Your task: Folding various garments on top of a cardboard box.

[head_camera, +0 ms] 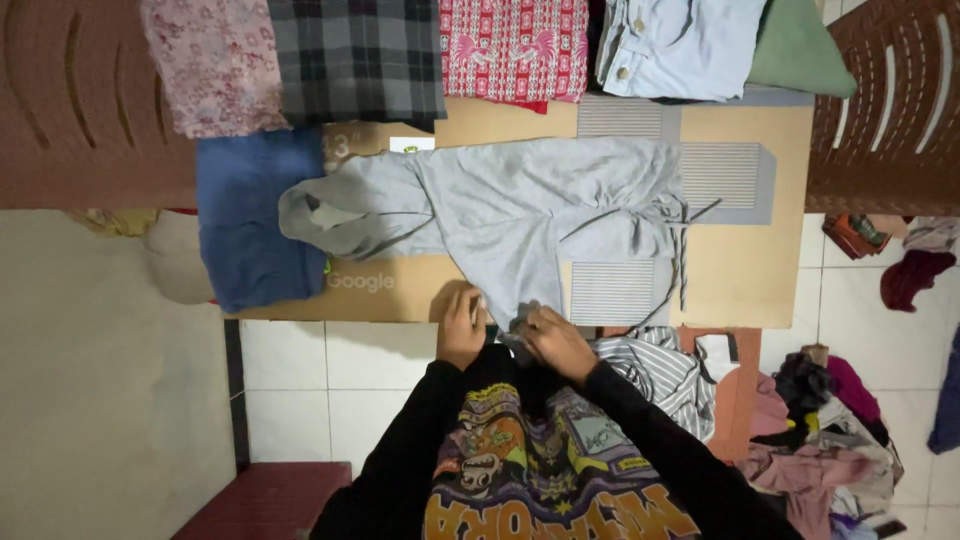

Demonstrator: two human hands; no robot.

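Observation:
A pair of light grey sweatpants (520, 215) lies spread across a brown cardboard sheet (745, 270), legs to the left, drawstring waist to the right. My left hand (461, 325) grips the near edge of one pant leg at the front of the cardboard. Just beside it, my right hand (555, 340) pinches the same grey fabric where it hangs over the edge. Both arms wear black sleeves.
Folded clothes line the far side: a floral piece (215, 60), a dark plaid (355, 55), a red patterned one (515, 45), light blue jeans (680, 45), a green item (800, 50). A blue garment (245, 215) lies left. Loose clothes (820, 430) pile on the floor right. Brown chairs (885, 100) flank the table.

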